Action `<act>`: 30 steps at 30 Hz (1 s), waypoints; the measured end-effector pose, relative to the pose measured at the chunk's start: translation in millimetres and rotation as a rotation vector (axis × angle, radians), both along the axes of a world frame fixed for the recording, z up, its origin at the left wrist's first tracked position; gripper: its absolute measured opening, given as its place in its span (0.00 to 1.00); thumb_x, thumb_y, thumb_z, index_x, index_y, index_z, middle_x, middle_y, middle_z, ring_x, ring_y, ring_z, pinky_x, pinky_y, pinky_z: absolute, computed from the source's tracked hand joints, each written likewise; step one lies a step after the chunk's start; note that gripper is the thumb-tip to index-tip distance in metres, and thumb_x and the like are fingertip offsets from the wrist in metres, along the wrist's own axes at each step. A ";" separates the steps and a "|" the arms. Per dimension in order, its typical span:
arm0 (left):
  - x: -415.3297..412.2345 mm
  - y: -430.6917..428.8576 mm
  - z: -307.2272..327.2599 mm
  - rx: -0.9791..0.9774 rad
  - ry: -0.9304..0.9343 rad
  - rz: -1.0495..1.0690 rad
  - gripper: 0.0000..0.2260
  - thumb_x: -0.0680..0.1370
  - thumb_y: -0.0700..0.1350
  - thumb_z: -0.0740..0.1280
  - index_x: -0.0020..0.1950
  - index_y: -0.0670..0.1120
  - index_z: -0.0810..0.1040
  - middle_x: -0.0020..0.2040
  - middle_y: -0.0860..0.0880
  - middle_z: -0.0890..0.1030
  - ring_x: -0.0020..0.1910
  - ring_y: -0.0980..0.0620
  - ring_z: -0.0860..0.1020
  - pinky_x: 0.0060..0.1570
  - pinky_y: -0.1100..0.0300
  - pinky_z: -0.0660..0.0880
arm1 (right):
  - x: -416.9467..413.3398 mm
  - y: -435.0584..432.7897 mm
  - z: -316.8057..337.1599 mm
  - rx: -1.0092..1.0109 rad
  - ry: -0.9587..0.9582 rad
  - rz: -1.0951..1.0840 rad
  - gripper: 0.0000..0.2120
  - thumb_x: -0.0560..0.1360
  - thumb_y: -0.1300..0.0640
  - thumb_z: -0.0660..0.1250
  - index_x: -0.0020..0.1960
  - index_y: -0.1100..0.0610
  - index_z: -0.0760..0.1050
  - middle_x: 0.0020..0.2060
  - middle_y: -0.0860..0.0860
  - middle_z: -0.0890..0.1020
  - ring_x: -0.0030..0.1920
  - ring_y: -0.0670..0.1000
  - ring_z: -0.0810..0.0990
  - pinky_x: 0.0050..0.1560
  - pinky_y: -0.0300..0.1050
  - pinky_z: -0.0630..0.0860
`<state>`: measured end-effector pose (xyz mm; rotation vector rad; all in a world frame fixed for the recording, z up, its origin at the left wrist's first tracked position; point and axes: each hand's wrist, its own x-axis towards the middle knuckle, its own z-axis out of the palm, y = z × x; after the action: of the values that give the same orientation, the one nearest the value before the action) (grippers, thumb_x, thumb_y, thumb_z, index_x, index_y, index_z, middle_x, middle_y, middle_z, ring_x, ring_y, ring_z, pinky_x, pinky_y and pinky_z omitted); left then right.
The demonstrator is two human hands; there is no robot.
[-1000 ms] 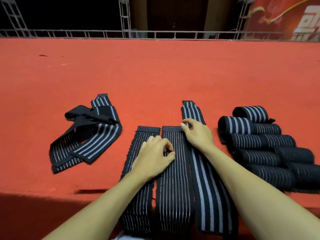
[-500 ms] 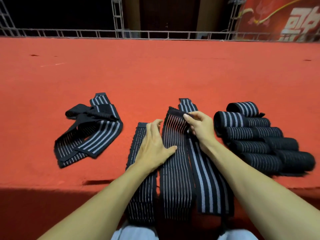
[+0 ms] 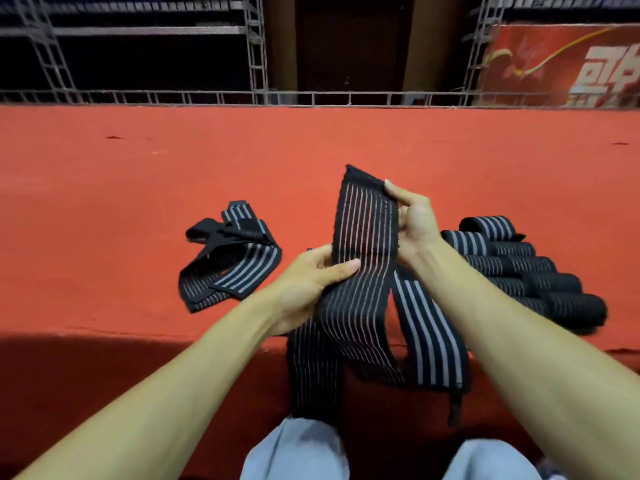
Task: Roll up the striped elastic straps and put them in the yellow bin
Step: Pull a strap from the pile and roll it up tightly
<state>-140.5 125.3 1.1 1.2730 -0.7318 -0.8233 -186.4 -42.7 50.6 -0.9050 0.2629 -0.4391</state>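
I hold one strap (image 3: 367,230) raised off the red carpet (image 3: 138,202). Its top end stands upright and its lower part drapes over the carpet edge towards my knees. My right hand (image 3: 417,226) pinches the right edge near the top end. My left hand (image 3: 308,278) grips the left edge lower down, thumb across the striped face. The hands are apart, both clamped on this one strap.

Handling, as I judge it:
- Light and limp. It sags wherever it is unsupported.
- Elastic. A hard pull will stretch it and the roll will spring loose.
- The woven face looks grippy, not slippery, and it is not fragile.

Where to take hold: both corners of the top end, to fold a tight first turn. Then keep the edges level so the roll does not cone.

A wide-striped strap (image 3: 426,337) lies just beside it on the right, and a thin-striped strap (image 3: 311,368) hangs over the edge on the left. A loose heap (image 3: 228,265) lies further left. Finished rolls (image 3: 519,268) are stacked on the right. The yellow bin is not in view.
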 end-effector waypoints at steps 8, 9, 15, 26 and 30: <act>13.2 42.9 -11.4 0.098 -0.076 0.056 0.09 0.79 0.39 0.65 0.59 0.41 0.78 0.54 0.43 0.83 0.51 0.49 0.82 0.53 0.55 0.79 | 21.9 33.2 -33.6 -0.227 0.176 -0.188 0.06 0.77 0.63 0.65 0.42 0.56 0.74 0.31 0.50 0.74 0.20 0.42 0.69 0.20 0.33 0.61; 14.3 44.1 -14.4 0.122 -0.088 0.046 0.09 0.79 0.39 0.66 0.59 0.42 0.78 0.55 0.43 0.83 0.52 0.48 0.82 0.54 0.53 0.79 | 24.0 33.8 -36.8 -0.286 0.208 -0.203 0.05 0.76 0.64 0.65 0.44 0.57 0.76 0.32 0.50 0.75 0.23 0.43 0.70 0.22 0.34 0.62; 32.9 47.2 -40.0 0.266 -0.057 -0.047 0.18 0.75 0.48 0.72 0.63 0.47 0.73 0.56 0.46 0.83 0.56 0.45 0.81 0.61 0.48 0.73 | 22.9 24.4 -58.9 -0.656 0.362 -0.108 0.06 0.74 0.67 0.68 0.50 0.64 0.81 0.35 0.57 0.76 0.26 0.47 0.68 0.25 0.39 0.64; 85.3 15.5 -47.3 0.191 -0.352 0.375 0.05 0.78 0.42 0.67 0.53 0.45 0.82 0.42 0.50 0.83 0.38 0.63 0.79 0.36 0.72 0.72 | 32.6 19.3 -78.9 -0.639 0.346 0.197 0.06 0.72 0.68 0.71 0.49 0.66 0.82 0.35 0.56 0.80 0.29 0.47 0.72 0.26 0.37 0.70; 108.1 -4.7 -47.3 0.139 -0.193 0.403 0.03 0.77 0.41 0.70 0.50 0.44 0.81 0.38 0.45 0.81 0.35 0.54 0.78 0.35 0.63 0.74 | 51.3 2.5 -84.0 -0.621 0.309 0.026 0.03 0.72 0.67 0.72 0.46 0.64 0.83 0.32 0.54 0.80 0.27 0.46 0.72 0.26 0.36 0.71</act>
<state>-32.4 120.6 -46.3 1.5764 -0.5486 -0.4319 -135.1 -40.1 -33.4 -1.5878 0.4060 -0.3582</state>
